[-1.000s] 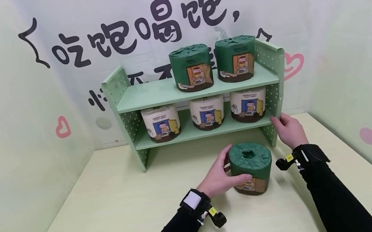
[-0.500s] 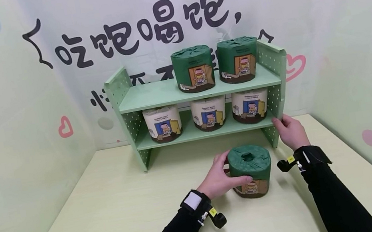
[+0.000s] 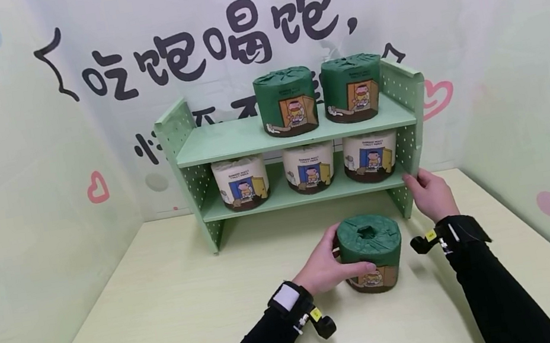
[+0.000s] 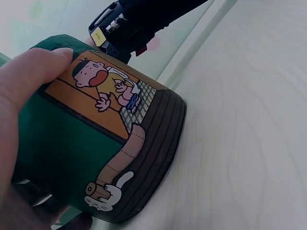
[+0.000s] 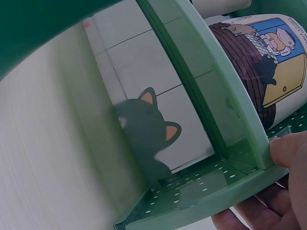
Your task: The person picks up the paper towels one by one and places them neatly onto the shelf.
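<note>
My left hand (image 3: 326,266) grips a green-wrapped toilet paper roll (image 3: 370,235) on the table in front of the shelf. Its thumb lies across the front, and its fingers reach round the left side. The left wrist view shows the roll's brown printed base (image 4: 160,129) close against the table. At the right end of the light green two-tier shelf (image 3: 227,140), my right hand (image 3: 432,196) holds the perforated side panel. In the right wrist view the thumb (image 5: 288,146) presses the panel's front edge near the lower board, with the fingers curled behind.
Two green toilet paper rolls (image 3: 287,103) stand on the upper board, toward the right. Below them, three white rolls (image 3: 241,186) are spaced along the lower board. Printed cloth walls (image 3: 522,96) enclose the pale wooden table (image 3: 167,308) at the back and sides.
The green roll and my left hand have come slightly toward me and a little left. My right hand keeps its hold on the shelf panel. The head view has shifted slightly.
</note>
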Demonstrator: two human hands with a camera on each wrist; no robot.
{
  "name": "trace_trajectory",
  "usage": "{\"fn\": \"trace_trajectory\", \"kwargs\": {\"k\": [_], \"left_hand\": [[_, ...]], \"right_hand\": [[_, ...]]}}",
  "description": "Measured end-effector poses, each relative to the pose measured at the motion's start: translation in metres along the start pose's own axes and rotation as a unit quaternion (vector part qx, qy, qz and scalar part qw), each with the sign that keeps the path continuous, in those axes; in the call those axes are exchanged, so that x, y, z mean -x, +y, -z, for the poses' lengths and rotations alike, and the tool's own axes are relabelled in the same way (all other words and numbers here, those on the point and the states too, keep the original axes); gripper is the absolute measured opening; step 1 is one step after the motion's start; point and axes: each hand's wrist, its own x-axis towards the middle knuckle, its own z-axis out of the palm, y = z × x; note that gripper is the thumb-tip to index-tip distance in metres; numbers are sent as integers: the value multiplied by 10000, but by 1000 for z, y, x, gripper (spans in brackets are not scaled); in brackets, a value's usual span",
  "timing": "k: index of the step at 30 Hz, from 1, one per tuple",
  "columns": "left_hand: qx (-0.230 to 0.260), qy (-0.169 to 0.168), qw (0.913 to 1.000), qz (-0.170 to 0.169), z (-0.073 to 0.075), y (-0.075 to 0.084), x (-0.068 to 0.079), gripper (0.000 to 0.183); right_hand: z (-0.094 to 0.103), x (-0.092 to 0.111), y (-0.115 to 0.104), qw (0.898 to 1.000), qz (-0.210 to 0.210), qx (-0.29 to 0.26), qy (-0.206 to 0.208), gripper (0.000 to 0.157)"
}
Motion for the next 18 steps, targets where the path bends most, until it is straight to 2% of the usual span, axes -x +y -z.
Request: {"fn": "trace_trajectory", "kwargs": {"k": [18], "left_hand": [[-34,51,9999,-160,0,1,-1,86]], "right_hand": [[1,1,-1,10000,-68,-1,-56,48]]}}
